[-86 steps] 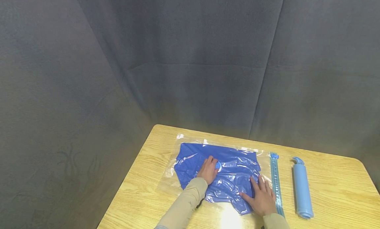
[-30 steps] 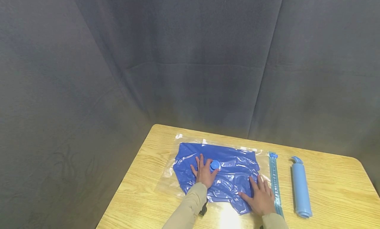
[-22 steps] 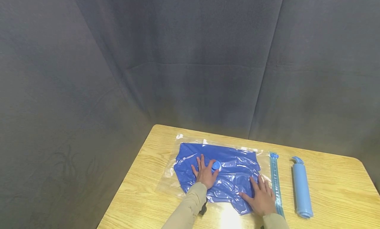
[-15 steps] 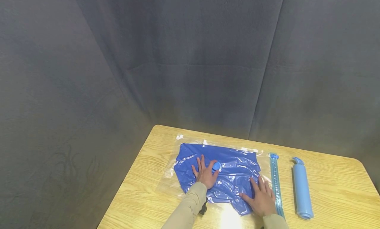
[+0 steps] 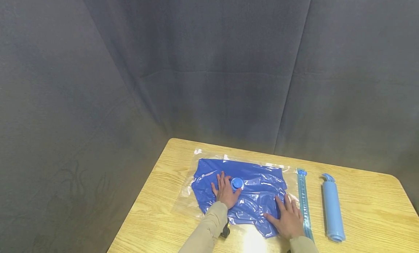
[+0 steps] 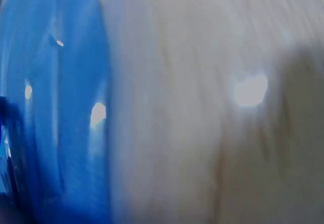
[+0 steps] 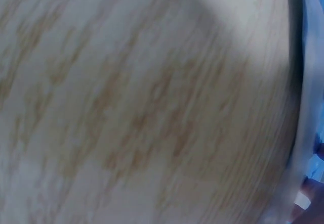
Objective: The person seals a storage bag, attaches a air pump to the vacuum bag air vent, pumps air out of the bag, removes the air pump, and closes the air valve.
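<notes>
A clear vacuum storage bag (image 5: 188, 189) lies flat on the table, with folded blue fabric (image 5: 245, 167) inside. Its round blue valve (image 5: 237, 183) faces up near the middle. My left hand (image 5: 226, 194) rests on the bag just left of the valve, fingers spread, thumb near the valve's lower edge. Flat on the bag's right part lies my right hand (image 5: 288, 219), fingers spread, close to the teal zip strip (image 5: 304, 204). A blue slider (image 5: 302, 172) sits at the strip's far end. The left wrist view shows blurred blue fabric (image 6: 76, 133) under plastic.
To the right of the bag lies a light blue hand pump (image 5: 333, 211), its hooked handle pointing away. The wooden table (image 5: 370, 202) has a rounded far edge. Dark grey curtains (image 5: 216, 100) hang behind it and on the left.
My left hand has gone from bunched fingers at the valve to spread fingers beside it. Its index finger has since shifted slightly left, showing more of the valve. The right hand stays put.
</notes>
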### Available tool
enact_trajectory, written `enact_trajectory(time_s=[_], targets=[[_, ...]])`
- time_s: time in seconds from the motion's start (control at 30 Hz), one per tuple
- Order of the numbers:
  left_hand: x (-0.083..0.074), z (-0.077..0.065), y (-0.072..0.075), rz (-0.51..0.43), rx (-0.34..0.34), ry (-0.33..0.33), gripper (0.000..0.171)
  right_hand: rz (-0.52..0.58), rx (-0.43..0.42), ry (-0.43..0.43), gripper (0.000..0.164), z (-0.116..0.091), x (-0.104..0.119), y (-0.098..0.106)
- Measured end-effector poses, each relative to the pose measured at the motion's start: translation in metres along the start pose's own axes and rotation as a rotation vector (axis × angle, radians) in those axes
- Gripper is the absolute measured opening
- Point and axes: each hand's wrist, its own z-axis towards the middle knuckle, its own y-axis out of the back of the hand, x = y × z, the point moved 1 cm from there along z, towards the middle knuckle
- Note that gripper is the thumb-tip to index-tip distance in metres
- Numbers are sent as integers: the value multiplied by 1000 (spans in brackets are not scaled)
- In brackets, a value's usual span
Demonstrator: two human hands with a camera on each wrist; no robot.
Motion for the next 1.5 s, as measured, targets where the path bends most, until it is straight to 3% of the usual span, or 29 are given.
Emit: enact_trajectory(time_s=[0.2,0.43,0.93,1.3,1.5], targets=[[-1,1,1,-11,-27,-3,44,-1,-21,19,98,1,-1,-1],[-6,0,7,-37,14,6,35,0,-5,0,98,1,1,1],[2,3,1,-44,14,-26,35,11,15,-5,99,0,3,3],[-5,0,11,5,125,-6,37,14,5,-4,99,1,0,1],[-4,-1,10,2,125,2,38,15,9,-5,98,-1,2,2]])
